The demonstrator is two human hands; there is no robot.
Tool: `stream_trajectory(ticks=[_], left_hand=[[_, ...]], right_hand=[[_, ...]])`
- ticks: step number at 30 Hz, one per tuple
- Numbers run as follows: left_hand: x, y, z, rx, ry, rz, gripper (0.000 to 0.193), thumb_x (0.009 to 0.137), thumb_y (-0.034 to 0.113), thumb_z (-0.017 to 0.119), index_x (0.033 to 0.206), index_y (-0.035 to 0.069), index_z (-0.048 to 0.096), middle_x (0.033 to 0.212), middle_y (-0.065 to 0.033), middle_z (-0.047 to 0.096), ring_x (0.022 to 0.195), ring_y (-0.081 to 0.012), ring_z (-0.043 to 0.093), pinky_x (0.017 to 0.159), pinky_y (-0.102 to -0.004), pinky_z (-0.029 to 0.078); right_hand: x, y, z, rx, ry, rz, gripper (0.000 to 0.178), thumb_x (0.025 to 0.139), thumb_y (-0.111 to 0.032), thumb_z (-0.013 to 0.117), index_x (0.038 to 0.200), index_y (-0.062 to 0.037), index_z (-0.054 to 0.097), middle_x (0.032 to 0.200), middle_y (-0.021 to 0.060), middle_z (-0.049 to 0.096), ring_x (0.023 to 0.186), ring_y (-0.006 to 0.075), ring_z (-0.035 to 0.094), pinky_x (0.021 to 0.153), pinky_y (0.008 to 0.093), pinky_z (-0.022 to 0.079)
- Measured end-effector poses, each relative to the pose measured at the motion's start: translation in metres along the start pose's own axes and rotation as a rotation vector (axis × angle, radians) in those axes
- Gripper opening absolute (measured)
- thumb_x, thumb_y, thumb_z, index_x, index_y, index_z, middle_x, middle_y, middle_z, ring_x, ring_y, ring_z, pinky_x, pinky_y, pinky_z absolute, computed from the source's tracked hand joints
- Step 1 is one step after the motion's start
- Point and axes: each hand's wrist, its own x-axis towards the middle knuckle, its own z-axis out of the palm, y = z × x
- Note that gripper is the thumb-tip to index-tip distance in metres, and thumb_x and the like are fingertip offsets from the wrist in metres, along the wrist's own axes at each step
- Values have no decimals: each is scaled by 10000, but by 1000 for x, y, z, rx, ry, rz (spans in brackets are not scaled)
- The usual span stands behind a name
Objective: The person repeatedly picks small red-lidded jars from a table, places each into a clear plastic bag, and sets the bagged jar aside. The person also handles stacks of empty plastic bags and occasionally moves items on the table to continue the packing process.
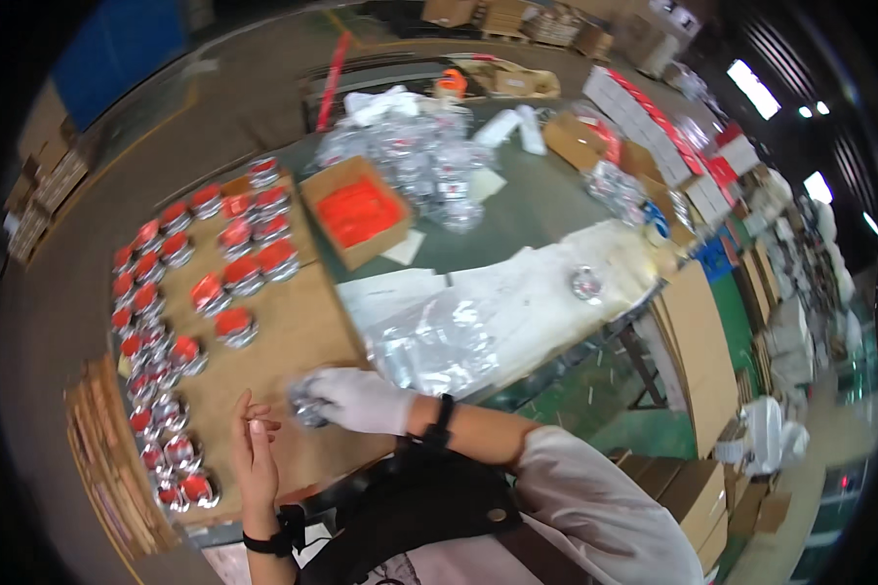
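My right hand (pixel 363 400), in a white glove, is closed round a shiny silver piece (pixel 308 404) just above the brown cardboard sheet (pixel 307 341). Motion blur hides the piece's exact form. Bare and raised, my left hand (pixel 257 450) is beside it with fingers stretched out and nothing in them. Several round silver pieces with red tops stand in rows along the left side of the cardboard; the nearest to my hands include one red-topped piece (pixel 234 327) and another (pixel 199 489) by the near left corner.
Beyond the cardboard stands an open carton (pixel 356 214) of red sheets, beside a heap of clear-wrapped silver pieces (pixel 410 146). Clear plastic bags (pixel 439 341) lie on white paper to the right, with a lone silver piece (pixel 585 283). Stacked cardboard (pixel 107 458) borders the left edge.
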Motion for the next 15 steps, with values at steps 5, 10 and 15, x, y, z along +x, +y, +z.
stream_trajectory(ticks=[5,10,15], left_hand=[[34,12,141,385,-386,168,175,916,176,622,997,33,683,883,-123,673,769,-242,653,696,-330,519],[56,-30,308,754,-413,186,273,845,301,679,806,32,657,942,-150,637,873,-316,646,747,-420,524],[63,-65,309,654,-417,82,243,858,282,662,827,42,677,925,-142,637,841,-314,637,727,-426,511]], right_hand=[[-126,97,-159,-662,440,423,200,863,-214,584,999,-103,681,837,156,684,749,350,659,688,417,539],[-220,197,-258,-808,475,846,171,862,-130,559,992,-77,657,931,207,653,850,375,635,757,461,511],[-178,145,-222,-663,391,725,241,871,-228,624,1040,-59,652,912,210,665,891,382,645,791,435,511]])
